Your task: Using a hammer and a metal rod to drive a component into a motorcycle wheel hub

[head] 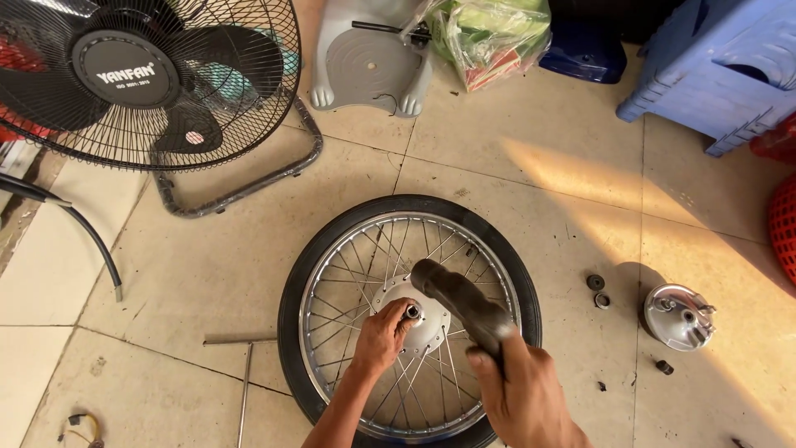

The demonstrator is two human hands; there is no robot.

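Left hand [383, 333] is pinching a small metal piece [411, 312] at the hub [414, 319] of the spoked wheel [410, 319] lying flat on the tiled floor [514, 166] — right hand [522, 394] is gripping a dark hammer [460, 300] over the spokes, fingers clenched round its handle.

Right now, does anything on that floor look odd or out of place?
Mostly loose parts. The spoked wheel lies flat on the tiles. The silver drum cover sits apart to its right, with small dark rings scattered beside it. The left hand touches the hub; the right hand holds a dark hammer above it. No spill or breakage shows.
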